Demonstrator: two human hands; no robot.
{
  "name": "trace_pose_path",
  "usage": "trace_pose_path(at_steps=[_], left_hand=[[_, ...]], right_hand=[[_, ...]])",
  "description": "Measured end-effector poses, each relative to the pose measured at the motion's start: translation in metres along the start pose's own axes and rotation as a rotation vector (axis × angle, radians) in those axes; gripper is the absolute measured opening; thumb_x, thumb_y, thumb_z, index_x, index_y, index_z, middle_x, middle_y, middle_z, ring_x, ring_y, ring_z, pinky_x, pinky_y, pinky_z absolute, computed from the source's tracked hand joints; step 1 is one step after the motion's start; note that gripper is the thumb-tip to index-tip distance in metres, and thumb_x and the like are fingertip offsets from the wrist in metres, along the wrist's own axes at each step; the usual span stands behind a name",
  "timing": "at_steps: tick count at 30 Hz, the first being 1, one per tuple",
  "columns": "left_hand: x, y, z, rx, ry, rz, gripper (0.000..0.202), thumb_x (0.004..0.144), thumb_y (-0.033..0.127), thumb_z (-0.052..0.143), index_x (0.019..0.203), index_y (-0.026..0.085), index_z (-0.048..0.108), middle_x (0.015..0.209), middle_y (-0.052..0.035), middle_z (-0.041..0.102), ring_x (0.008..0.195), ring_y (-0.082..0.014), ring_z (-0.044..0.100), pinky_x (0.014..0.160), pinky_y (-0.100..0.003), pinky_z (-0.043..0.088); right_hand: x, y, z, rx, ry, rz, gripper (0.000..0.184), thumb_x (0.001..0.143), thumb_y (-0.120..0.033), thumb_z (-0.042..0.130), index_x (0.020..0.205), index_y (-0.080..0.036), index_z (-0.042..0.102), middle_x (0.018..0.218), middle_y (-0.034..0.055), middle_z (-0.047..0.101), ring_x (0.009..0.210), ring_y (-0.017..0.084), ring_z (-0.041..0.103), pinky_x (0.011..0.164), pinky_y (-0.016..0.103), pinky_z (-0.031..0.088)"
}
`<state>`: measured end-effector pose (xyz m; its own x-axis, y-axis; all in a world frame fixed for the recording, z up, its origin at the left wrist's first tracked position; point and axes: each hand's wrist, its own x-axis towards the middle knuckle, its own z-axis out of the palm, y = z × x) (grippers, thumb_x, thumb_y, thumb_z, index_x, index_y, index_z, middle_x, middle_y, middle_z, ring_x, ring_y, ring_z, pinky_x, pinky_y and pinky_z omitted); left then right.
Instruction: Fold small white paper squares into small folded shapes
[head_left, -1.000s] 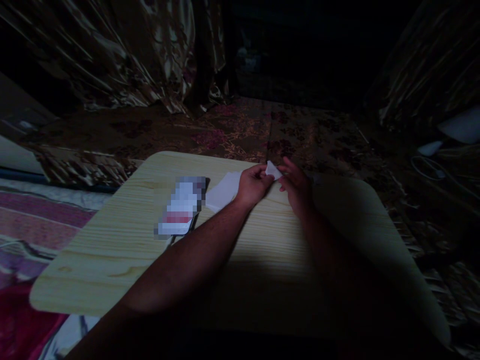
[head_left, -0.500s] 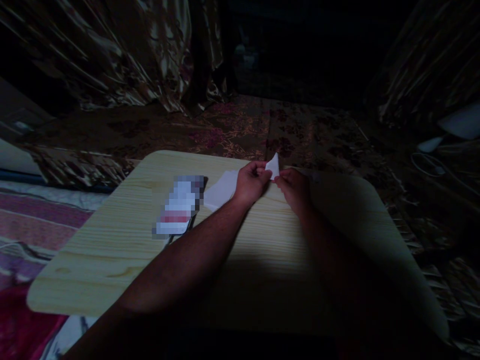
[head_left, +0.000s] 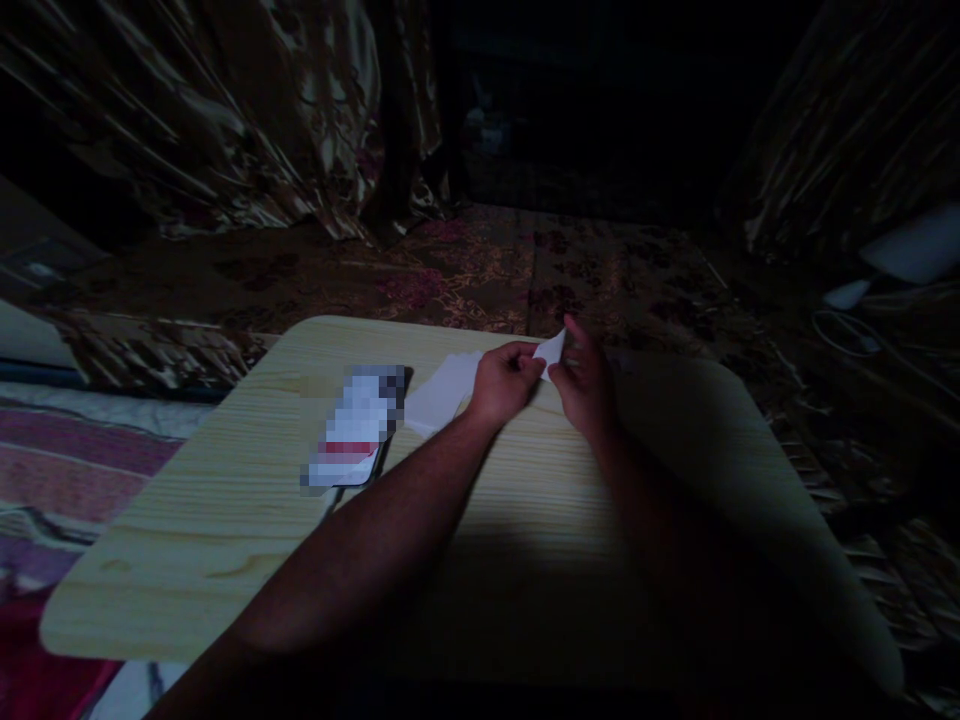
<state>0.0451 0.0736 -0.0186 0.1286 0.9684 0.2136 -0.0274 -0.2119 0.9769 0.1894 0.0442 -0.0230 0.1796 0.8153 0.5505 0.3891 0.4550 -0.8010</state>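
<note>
A small folded piece of white paper (head_left: 551,349) is held up over the far part of the wooden table, its pointed tip toward the upper right. My left hand (head_left: 504,385) pinches its left side between thumb and fingers. At the other side, my right hand (head_left: 589,388) has its thumb at the lower edge and a raised index finger at the tip. Beside my left wrist lie several loose white paper sheets (head_left: 442,393), overlapping and partly covered by that hand. Fine creases in the held paper are too dark to make out.
A phone (head_left: 352,425) with a lit, blurred screen lies left of the sheets, a cable at its lower end. The light wooden table (head_left: 202,500) has rounded corners. Patterned curtains (head_left: 315,110) hang behind it. A white lamp (head_left: 915,245) stands at the right.
My right index finger has lifted and stretched up to the paper's tip, which now leans farther right. The whole view has shifted slightly, with the table lower in it.
</note>
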Motion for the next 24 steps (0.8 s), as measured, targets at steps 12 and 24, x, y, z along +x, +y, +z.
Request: trace_pose_path(at_steps=[12,24], left_hand=[[0.0014,-0.0020,-0.0010,0.175,-0.056,0.062,0.023,0.080,0.031,0.071,0.093,0.014,0.080,0.084,-0.0065,0.075,0.073,-0.0162,0.063,0.069,-0.028,0.049],[0.0025,0.0008,-0.0023,-0.020,-0.045,-0.056,0.032,0.074,0.042,0.081,0.087,0.013,0.078,0.077,-0.0050,0.074,0.066,-0.0134,0.059,0.063,-0.025,0.046]], right_hand=[[0.0054,0.0091,-0.0007,-0.084,-0.005,-0.002,0.015,0.081,-0.031,0.072,0.093,-0.023,0.068,0.125,0.0110,0.068,0.117,0.027,0.065,0.103,0.046,0.051],[0.0048,0.0049,0.0008,0.051,-0.051,0.237,0.025,0.074,-0.039,0.076,0.088,-0.022,0.062,0.124,0.0100,0.071,0.093,0.021,0.069,0.072,0.032,0.055]])
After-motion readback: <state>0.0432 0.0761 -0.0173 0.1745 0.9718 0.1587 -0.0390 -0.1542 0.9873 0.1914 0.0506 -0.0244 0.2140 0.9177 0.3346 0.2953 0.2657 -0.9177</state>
